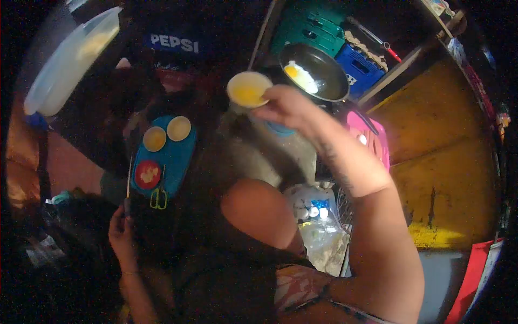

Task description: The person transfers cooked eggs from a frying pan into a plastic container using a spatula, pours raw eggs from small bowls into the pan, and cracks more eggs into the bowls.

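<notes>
My right hand grips the rim of a small pale bowl with yellow liquid in it. Just to the right of the bowl, a dark frying pan holds an egg with white and yellow parts. Down at the left, my left hand is closed around the dark handle of a long thin-bladed utensil, which points upward and is seen edge-on. Beside its blade lies a blue tray carrying two small pale cups, a red bowl with pale pieces, and green-handled scissors.
Behind the pan stand a green crate and a blue crate, with red-handled tongs on top. A pink board or tray lies under my right forearm's far side. A translucent container is at upper left; plastic bags sit near my knee.
</notes>
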Motion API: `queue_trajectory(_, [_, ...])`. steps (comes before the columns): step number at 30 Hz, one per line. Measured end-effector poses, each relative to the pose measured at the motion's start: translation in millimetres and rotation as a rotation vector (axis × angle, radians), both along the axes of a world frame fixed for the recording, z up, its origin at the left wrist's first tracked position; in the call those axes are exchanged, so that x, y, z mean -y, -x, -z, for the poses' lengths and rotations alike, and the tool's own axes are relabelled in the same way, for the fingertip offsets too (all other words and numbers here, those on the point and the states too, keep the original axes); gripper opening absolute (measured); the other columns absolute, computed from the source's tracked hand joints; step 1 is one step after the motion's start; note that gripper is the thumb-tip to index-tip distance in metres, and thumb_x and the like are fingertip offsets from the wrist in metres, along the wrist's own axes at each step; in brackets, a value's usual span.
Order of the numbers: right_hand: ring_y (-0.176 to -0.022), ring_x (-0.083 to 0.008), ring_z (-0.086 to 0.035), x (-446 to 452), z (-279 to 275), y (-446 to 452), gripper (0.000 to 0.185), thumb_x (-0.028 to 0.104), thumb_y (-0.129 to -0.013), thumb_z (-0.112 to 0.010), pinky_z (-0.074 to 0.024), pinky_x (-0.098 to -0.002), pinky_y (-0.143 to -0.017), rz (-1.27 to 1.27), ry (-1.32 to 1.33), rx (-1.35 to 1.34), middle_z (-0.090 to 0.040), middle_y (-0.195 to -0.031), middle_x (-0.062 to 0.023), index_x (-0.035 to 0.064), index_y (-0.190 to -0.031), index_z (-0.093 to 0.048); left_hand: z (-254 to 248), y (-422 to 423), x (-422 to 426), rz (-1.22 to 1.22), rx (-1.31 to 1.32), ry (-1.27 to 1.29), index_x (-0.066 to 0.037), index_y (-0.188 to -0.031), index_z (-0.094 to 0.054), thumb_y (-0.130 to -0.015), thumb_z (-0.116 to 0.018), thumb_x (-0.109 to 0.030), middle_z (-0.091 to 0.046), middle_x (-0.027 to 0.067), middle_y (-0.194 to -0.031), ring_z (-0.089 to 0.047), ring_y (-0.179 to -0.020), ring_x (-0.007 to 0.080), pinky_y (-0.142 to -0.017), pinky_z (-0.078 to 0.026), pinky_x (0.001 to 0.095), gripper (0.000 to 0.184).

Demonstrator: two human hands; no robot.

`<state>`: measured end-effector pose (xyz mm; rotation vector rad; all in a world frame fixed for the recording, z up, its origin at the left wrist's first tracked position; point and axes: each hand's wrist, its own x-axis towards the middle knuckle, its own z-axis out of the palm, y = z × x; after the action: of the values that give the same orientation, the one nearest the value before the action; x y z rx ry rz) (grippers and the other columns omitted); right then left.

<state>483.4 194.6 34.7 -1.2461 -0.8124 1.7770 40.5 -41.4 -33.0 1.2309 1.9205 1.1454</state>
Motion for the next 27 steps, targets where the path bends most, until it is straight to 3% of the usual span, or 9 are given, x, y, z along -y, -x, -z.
queue_trajectory(5, [-0.102, -0.0333, -0.065, -48, -44, -89, 0.039, 0.009, -0.096, -0.049, -0.0617, -0.0365, -0.084, 0.282, -0.070, 0.015, -0.057, -0.120, -0.0259, -0.0054, -0.132, -0.042, 18, 0, -1, 0.011, -0.084, -0.035, -0.001, -0.127, -0.059, -0.093, -0.060, -0.008, -0.064, 0.0039, -0.101, -0.058, -0.087, 0.0112, -0.080, -0.047, 0.0259, 0.035])
queue_trajectory(12, [-0.098, -0.0306, -0.064, -112, -34, -178, 0.035, 0.006, -0.092, -0.053, -0.0639, -0.0346, -0.074, 0.553, -0.275, 0.162, -0.054, -0.119, -0.0224, -0.0087, -0.123, -0.047, 41, 3, -5, -0.030, -0.019, 0.045, 0.003, -0.129, -0.056, -0.092, -0.058, -0.003, -0.063, 0.0097, -0.120, -0.060, -0.105, 0.0171, -0.094, -0.046, 0.0300, 0.037])
queue_trajectory(16, [-0.098, -0.0299, -0.063, -148, -7, -216, 0.031, 0.004, -0.094, -0.053, -0.0640, -0.0340, -0.070, 0.516, -0.164, 0.175, -0.054, -0.116, -0.0206, -0.0049, -0.123, -0.049, 42, 1, -4, -0.056, 0.028, 0.010, 0.003, -0.127, -0.057, -0.091, -0.060, -0.001, -0.063, 0.0105, -0.121, -0.059, -0.106, 0.0179, -0.096, -0.046, 0.0316, 0.037])
queue_trajectory(17, [-0.094, -0.0278, -0.064, -152, -10, -205, 0.029, 0.004, -0.095, -0.052, -0.0634, -0.0314, -0.069, 0.644, -0.081, 0.261, -0.055, -0.114, -0.0187, -0.0026, -0.123, -0.051, 49, 7, -1, -0.054, 0.005, 0.007, 0.003, -0.127, -0.057, -0.091, -0.060, -0.001, -0.063, 0.0107, -0.121, -0.059, -0.106, 0.0179, -0.097, -0.046, 0.0319, 0.037])
queue_trajectory(20, [-0.092, -0.0265, -0.063, -199, 37, -256, 0.027, 0.006, -0.096, -0.052, -0.0620, -0.0308, -0.067, 0.525, -0.078, 0.554, -0.058, -0.110, -0.0164, -0.0018, -0.121, -0.053, 48, 11, 5, -0.082, -0.014, 0.047, 0.003, -0.126, -0.057, -0.091, -0.061, -0.001, -0.063, 0.0110, -0.120, -0.059, -0.106, 0.0176, -0.097, -0.045, 0.0319, 0.036])
queue_trajectory(21, [-0.089, -0.0251, -0.064, -213, 50, -266, 0.026, 0.008, -0.096, -0.054, -0.0605, -0.0313, -0.064, 0.587, -0.056, 0.466, -0.060, -0.105, -0.0145, -0.0008, -0.121, -0.054, 47, 12, 7, -0.098, -0.011, 0.067, 0.003, -0.126, -0.057, -0.091, -0.061, -0.002, -0.063, 0.0110, -0.120, -0.059, -0.106, 0.0175, -0.096, -0.045, 0.0318, 0.036])
queue_trajectory(23, [-0.088, -0.0252, -0.065, -225, 51, -288, 0.029, 0.008, -0.095, -0.057, -0.0599, -0.0323, -0.064, -0.032, -0.255, 1.540, -0.060, -0.105, -0.0148, -0.0010, -0.122, -0.053, 48, 14, 11, -0.089, -0.031, 0.039, 0.003, -0.126, -0.057, -0.091, -0.061, -0.003, -0.063, 0.0110, -0.120, -0.059, -0.108, 0.0176, -0.096, -0.045, 0.0315, 0.036])
queue_trajectory(26, [-0.083, -0.0267, -0.067, -246, 93, -311, 0.027, 0.010, -0.090, -0.067, -0.0595, -0.0347, -0.060, 0.256, -0.298, 1.006, -0.063, -0.104, -0.0166, -0.0025, -0.112, -0.059, 33, 7, 12, -0.084, -0.056, 0.053, 0.003, -0.127, -0.057, -0.091, -0.061, -0.004, -0.062, 0.0113, -0.121, -0.058, -0.110, 0.0183, -0.097, -0.045, 0.0314, 0.036])
queue_trajectory(27, [-0.081, -0.0275, -0.068, -276, 109, -342, 0.025, 0.010, -0.088, -0.068, -0.0594, -0.0355, -0.059, 0.193, -0.340, 1.211, -0.064, -0.102, -0.0169, -0.0029, -0.108, -0.061, 28, 4, 13, -0.085, -0.063, 0.067, 0.003, -0.127, -0.057, -0.091, -0.061, -0.004, -0.062, 0.0115, -0.122, -0.058, -0.111, 0.0186, -0.098, -0.044, 0.0314, 0.036])
